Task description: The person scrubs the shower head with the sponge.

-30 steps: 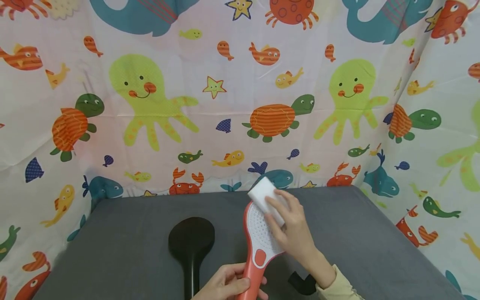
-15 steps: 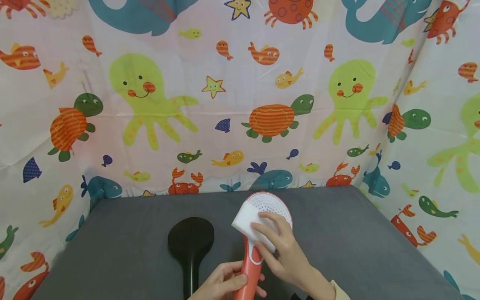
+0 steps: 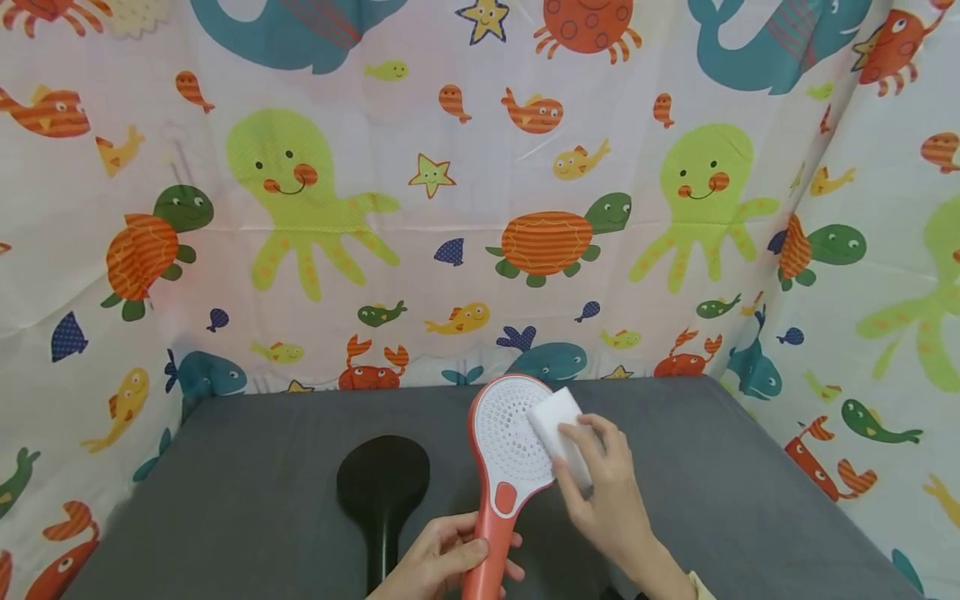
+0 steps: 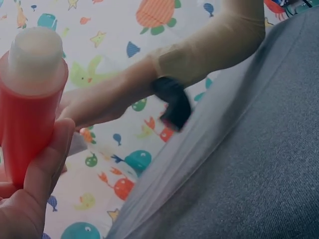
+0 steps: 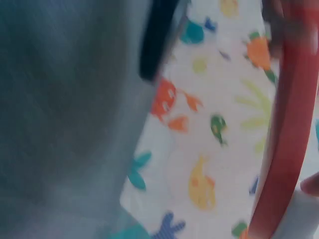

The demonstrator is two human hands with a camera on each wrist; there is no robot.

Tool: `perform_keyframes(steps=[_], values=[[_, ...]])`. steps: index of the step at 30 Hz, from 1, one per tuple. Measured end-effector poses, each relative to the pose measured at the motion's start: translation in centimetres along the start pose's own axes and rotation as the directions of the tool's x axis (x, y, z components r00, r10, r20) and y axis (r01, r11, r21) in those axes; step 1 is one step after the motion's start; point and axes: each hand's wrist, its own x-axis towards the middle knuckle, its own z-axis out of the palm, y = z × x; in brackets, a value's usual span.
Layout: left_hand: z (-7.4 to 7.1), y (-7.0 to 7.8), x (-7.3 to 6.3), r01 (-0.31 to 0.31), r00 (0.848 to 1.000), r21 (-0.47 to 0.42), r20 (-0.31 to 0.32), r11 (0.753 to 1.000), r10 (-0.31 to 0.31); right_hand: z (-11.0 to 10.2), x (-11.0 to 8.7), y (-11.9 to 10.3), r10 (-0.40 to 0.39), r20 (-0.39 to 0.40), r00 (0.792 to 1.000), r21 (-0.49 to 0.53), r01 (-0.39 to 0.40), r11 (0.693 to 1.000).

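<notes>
In the head view a coral-red shower head (image 3: pixel 504 433) with a white nozzle face stands tilted up over the table. My left hand (image 3: pixel 442 554) grips its handle, fingers wrapped around it. The handle's whitish threaded-looking end (image 4: pixel 36 52) shows in the left wrist view. My right hand (image 3: pixel 611 492) pinches a white sponge block (image 3: pixel 561 425) against the right edge of the nozzle face. In the right wrist view the red rim (image 5: pixel 289 129) of the shower head is blurred, and only a fingertip of that hand shows at the right edge.
A black shower-head-shaped object (image 3: pixel 382 483) lies on the grey table (image 3: pixel 247 483), left of my hands. A curtain printed with sea animals (image 3: pixel 420 250) surrounds the back and sides. A dark strap piece (image 4: pixel 173 102) hangs by the right forearm.
The sponge has wiped from the top of the nozzle face down across its lower left, then over to the right edge. The shower head has turned and shifted slightly in the left hand.
</notes>
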Motion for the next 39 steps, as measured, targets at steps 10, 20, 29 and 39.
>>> perform_keyframes(steps=[10, 20, 29, 39], values=[[0.4, -1.0, 0.2, 0.007, 0.996, -0.07, 0.092, 0.998, -0.001, 0.9, 0.9, -2.9, -0.221, 0.016, 0.975, 0.177, 0.215, 0.961], [0.7, -0.6, 0.2, 0.015, 1.0, -0.023, 0.006, 1.0, -0.015, 0.1, 2.4, 0.8, 0.012, -0.051, 0.999, -0.008, -0.013, 1.0], [-0.3, -0.2, 0.4, -0.032, 0.999, -0.041, -0.029, 0.999, 0.031, 0.9, -0.5, -2.4, -0.153, 0.002, 0.988, 0.179, 0.15, 0.972], [-0.8, -0.1, 0.2, -0.201, 0.98, -0.09, -0.033, 0.975, 0.199, 0.4, -1.8, -4.9, -0.459, 0.0, 0.889, 0.373, 0.426, 0.824]])
